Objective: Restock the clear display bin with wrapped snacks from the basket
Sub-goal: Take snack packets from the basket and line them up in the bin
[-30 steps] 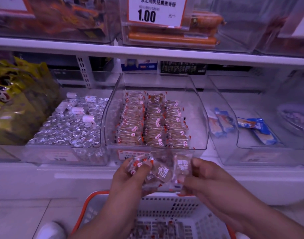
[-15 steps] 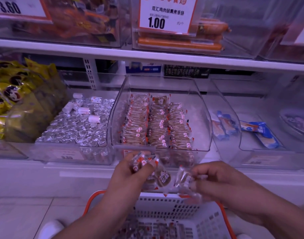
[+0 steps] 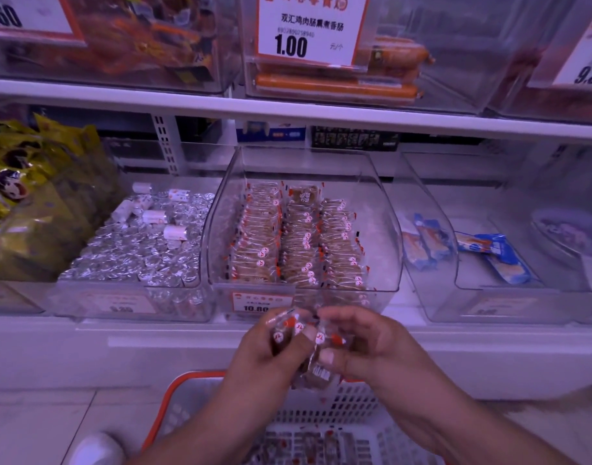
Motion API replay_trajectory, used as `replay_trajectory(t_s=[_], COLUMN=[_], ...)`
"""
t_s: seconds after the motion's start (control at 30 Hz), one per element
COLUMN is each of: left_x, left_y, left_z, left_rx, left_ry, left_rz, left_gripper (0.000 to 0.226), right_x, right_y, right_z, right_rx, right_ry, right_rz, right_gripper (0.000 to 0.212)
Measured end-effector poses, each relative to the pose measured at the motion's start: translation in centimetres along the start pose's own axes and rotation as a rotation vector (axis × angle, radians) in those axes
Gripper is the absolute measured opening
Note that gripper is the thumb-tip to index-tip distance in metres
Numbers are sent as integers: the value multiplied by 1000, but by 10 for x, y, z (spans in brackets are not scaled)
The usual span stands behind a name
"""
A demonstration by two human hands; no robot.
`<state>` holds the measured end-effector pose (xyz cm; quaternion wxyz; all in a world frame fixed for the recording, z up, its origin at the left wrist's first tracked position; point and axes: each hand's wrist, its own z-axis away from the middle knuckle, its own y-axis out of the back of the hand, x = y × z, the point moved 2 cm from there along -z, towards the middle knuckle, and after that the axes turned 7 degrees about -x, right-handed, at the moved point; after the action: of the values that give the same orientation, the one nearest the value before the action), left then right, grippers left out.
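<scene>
The clear display bin (image 3: 381,209) stands on the lower shelf at centre, with three rows of wrapped brown snacks (image 3: 298,243) packed upright in it. Just below its front wall, my left hand (image 3: 271,354) and my right hand (image 3: 365,344) are pressed together around a small stack of the same wrapped snacks (image 3: 313,360), clear wrappers with red and white marks. The white basket with an orange rim (image 3: 348,417) sits on the floor under my hands, and more wrapped snacks lie in its bottom.
A bin of silver-foil sweets (image 3: 136,250) sits left of the target bin, yellow bags (image 3: 26,196) farther left. A clear bin with blue packets (image 3: 489,253) is on the right. The upper shelf edge (image 3: 287,109) overhangs, holding sausages and price tags. A white shoe (image 3: 93,448) is beside the basket.
My hands were apart half a second ago, each with snacks. They have now come together, gathering the snacks into one stack. The view has shifted slightly.
</scene>
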<state>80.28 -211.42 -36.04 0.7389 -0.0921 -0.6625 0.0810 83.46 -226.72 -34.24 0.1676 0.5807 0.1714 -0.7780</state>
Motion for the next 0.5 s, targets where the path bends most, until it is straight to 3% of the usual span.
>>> replay_trajectory(t_s=[0.17, 0.3, 0.4, 0.5], left_x=[-3, -1, -2, 0], left_y=[4, 3, -3, -12], left_z=[-3, 1, 7, 14], left_rx=[57, 111, 99, 79], left_ry=[-82, -162, -124, -83], left_rz=[11, -210, -284, -322], left_gripper=[24, 26, 29, 19], right_x=[18, 27, 31, 32], right_y=[-13, -28, -30, -30], right_z=[-1, 0, -3, -6], right_rx=[164, 128, 157, 155], right_ry=[-58, -138, -125, -111], right_rz=[-98, -387, -406, -407], right_gripper=[43, 21, 38, 40])
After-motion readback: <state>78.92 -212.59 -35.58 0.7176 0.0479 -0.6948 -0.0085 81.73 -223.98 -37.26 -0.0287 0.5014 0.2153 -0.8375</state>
